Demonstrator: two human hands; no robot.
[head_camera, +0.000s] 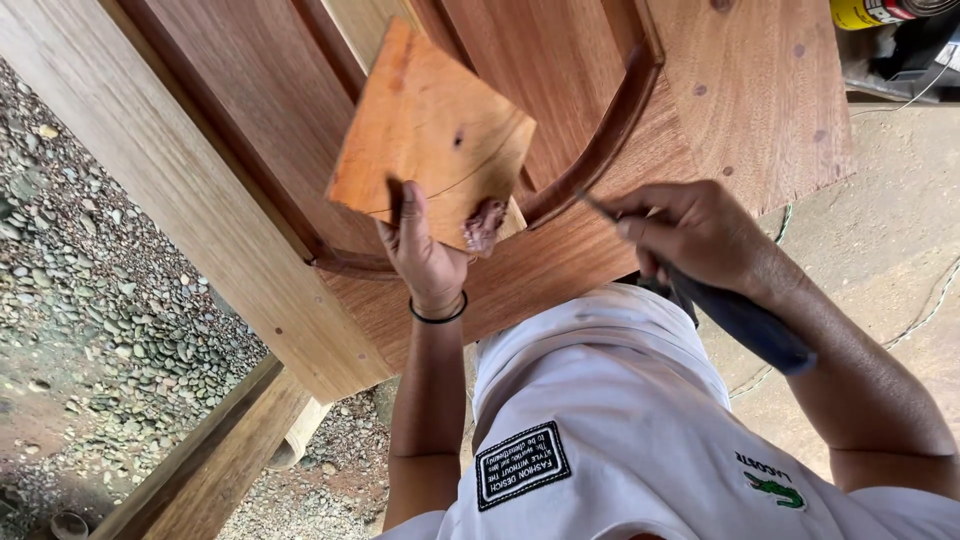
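My left hand (425, 250) holds up a small flat wooden board (430, 125), orange-brown, with a blob of reddish-brown filler paste (484, 225) at its lower edge. My right hand (690, 232) grips a tool with a dark blue handle (745, 325) and a thin metal blade (598, 207) that points left toward the curved moulding (600, 140). Both hands are above a large reddish wooden door panel (760, 110). A black band circles my left wrist.
A pale wooden frame beam (190, 190) runs diagonally at left. Gravel ground (90, 300) lies beyond it. A concrete floor (890, 250) with a thin cord is at right. A yellow can (860, 12) sits at the top right.
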